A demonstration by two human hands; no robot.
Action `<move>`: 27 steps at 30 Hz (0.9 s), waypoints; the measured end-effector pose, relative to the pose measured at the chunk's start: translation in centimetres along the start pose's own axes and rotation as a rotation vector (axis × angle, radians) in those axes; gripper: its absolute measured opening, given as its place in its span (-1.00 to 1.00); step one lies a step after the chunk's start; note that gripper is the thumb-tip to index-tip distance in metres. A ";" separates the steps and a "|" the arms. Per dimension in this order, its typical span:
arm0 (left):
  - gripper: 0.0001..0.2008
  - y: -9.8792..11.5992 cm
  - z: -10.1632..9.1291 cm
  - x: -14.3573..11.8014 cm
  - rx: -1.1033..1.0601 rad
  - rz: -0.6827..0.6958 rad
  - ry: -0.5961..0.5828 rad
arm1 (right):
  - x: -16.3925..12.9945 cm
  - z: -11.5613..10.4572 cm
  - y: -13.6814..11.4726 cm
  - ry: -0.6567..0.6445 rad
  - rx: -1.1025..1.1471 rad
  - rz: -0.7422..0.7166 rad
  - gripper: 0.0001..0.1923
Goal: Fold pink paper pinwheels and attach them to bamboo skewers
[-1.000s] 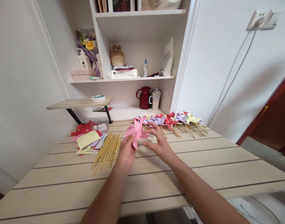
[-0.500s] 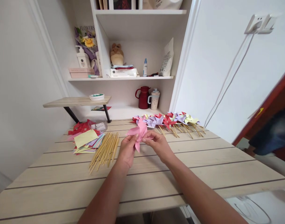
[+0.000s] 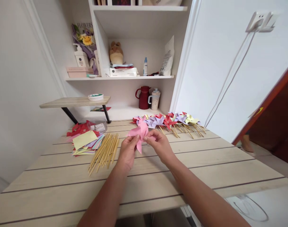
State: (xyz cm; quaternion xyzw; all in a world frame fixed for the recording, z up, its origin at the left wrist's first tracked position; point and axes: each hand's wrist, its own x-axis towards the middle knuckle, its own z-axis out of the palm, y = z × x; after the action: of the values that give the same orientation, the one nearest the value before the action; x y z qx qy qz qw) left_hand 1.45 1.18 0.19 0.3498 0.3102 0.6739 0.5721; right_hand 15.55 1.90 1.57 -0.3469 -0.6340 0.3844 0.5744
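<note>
Pink paper pinwheel [image 3: 139, 134]; tan skewers [image 3: 103, 153]; dark red jug [image 3: 143, 97].

White walls [image 3: 21, 78] flank a white shelf unit [image 3: 134, 77] behind the pale slatted wooden table [image 3: 205, 170].

Count on inspection: two hands in view, left hand [image 3: 127, 153] and right hand [image 3: 160, 145], with one pink paper pinwheel [image 3: 139, 134] between them. One row of finished pinwheels [image 3: 167, 121] at the bench's far side; individual number cannot be told as they overlap. One bundle of wooden sticks [image 3: 104, 152], too many and too close to count. One stack of coloured paper squares [image 3: 86, 143]. One red jug [image 3: 143, 97] and one lidded mug [image 3: 155, 99] behind. One bench [image 3: 63, 186].
</note>
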 end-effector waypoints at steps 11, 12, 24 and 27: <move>-0.70 -0.1 0.2 -0.2 0.040 0.017 0.009 | 0.1 0.0 0.7 -0.002 0.048 0.032 -0.74; -0.70 -0.1 0.3 -0.2 0.047 0.018 0.012 | 0.1 0.0 0.7 0.002 0.048 0.033 -0.74; -0.74 0.0 0.4 -0.3 0.135 0.060 0.010 | 0.1 0.0 0.9 0.015 0.047 0.040 -0.73; -0.73 0.0 0.4 -0.4 0.148 0.061 -0.022 | 0.1 0.0 0.8 0.029 0.026 0.035 -0.72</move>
State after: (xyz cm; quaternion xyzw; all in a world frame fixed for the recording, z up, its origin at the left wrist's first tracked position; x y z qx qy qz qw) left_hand 1.83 0.81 0.36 0.4079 0.3423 0.6622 0.5273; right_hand 15.54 2.39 0.89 -0.3560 -0.6145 0.3974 0.5811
